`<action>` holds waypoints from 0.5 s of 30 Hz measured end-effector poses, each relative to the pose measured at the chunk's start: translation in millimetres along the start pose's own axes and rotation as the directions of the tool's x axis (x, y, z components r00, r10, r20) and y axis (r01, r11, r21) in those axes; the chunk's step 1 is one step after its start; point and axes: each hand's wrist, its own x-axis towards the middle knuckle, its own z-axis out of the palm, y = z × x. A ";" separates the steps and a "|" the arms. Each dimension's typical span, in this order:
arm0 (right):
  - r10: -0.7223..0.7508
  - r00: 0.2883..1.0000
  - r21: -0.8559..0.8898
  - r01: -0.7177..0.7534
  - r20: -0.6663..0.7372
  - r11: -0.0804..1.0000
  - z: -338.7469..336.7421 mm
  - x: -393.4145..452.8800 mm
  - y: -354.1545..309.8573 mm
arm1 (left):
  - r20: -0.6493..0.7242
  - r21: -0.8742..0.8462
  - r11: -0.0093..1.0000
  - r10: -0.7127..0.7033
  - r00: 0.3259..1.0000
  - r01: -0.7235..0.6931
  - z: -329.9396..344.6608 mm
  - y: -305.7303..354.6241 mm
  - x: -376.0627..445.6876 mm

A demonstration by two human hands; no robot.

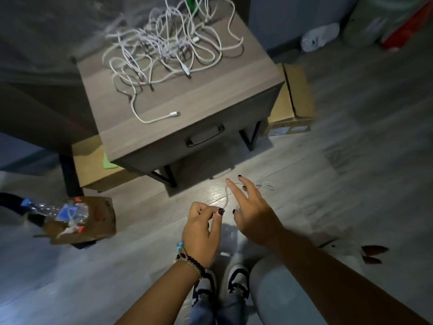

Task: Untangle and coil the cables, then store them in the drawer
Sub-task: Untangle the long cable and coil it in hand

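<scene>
Much of the dim room was hard to read: the far corner was blurred, and the top of the tangled heap of white cables (168, 41) ran past the upper edge. That heap lay spread across the top of the grey wood-grain nightstand (210, 95), loops crossing every way, one loose end with a white plug (173, 113) lying alone near the front edge. Below it the single drawer with a dark bar handle (205, 136) stood closed. Flat brown cardboard boxes (293, 99) sat on the pale plank floor on both sides of the stand. Lower in view, one thin white cable (226, 195) was held above the floor, faint against the bright patch of light, its far end too blurred to trace. The left hand (201, 233), wearing beaded bracelets, pinched that cable between thumb and curled forefinger. The right hand (253, 212) was spread loosely, fingers extended beside the strand; whether it touched the cable could not be told.
</scene>
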 end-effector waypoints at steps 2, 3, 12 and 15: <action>0.012 0.999 0.082 -0.016 0.046 0.997 -39.3 -0.4 -22.9 | -0.024 -0.017 0.997 0.068 0.997 -0.069 -25.2 26.0 -7.0; 0.064 0.992 0.118 -0.076 0.105 0.990 -54.0 -2.6 -31.0 | -0.035 -0.026 0.996 0.089 0.995 -0.090 -35.7 37.4 -9.0; 0.187 0.982 0.198 -0.191 0.038 0.961 -156.8 -22.4 -96.6 | -0.167 -0.292 0.951 0.057 0.984 -0.105 -122.3 137.3 -9.5; 0.219 0.975 0.290 -0.220 0.036 0.931 -181.3 -21.7 -111.5 | -0.127 -0.473 0.881 -0.072 0.989 0.003 -150.2 163.3 -2.3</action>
